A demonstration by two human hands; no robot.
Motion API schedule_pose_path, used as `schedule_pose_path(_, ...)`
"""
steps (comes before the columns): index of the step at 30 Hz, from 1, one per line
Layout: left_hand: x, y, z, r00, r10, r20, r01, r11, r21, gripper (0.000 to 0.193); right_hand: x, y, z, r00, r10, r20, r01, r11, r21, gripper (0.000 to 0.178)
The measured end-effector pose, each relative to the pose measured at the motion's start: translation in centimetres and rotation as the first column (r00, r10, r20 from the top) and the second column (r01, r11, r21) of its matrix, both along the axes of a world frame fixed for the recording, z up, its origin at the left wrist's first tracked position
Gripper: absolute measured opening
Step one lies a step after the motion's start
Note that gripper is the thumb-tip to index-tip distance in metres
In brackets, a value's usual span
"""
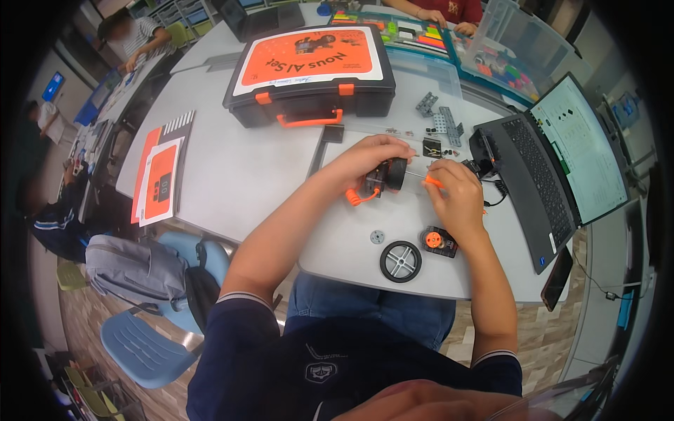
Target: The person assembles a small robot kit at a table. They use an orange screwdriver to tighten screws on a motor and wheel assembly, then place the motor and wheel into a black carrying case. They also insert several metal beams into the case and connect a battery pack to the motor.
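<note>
The black part [377, 179] is over the desk [337, 242], in from its near edge. The left hand's [366, 158] fingers curl round it. The right hand's [456, 193] fingers pinch the screwdriver [433, 182]. If the part twists, the tip could slip and poke the left hand. A bump could knock the wheel [400, 262] off the near edge.
</note>
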State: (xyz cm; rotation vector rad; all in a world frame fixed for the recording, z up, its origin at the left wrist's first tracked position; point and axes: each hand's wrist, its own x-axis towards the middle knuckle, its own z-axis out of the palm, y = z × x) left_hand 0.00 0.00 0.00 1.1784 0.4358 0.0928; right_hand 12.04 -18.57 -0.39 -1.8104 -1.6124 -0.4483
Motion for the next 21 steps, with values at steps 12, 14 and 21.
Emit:
schedule_pose_path(12,-0.6,-0.2,1.1,1.000,0.001,-0.028,-0.003,0.999,-0.054,0.039,0.0,0.0,0.3,0.987,0.011,-0.159,-0.031,0.991,-0.128,0.014)
schedule_pose_path(14,-0.4,-0.3,0.9,0.999,0.004,-0.033,-0.006,0.999,-0.051,0.038,0.3,0.2,0.0,0.993,0.018,-0.117,-0.036,0.988,-0.149,0.013)
schedule_pose_path(21,-0.2,-0.2,0.4,0.998,-0.025,-0.049,0.024,1.000,-0.012,0.043,0.0,-0.1,0.2,0.999,-0.008,-0.037,0.004,0.992,-0.123,0.014)
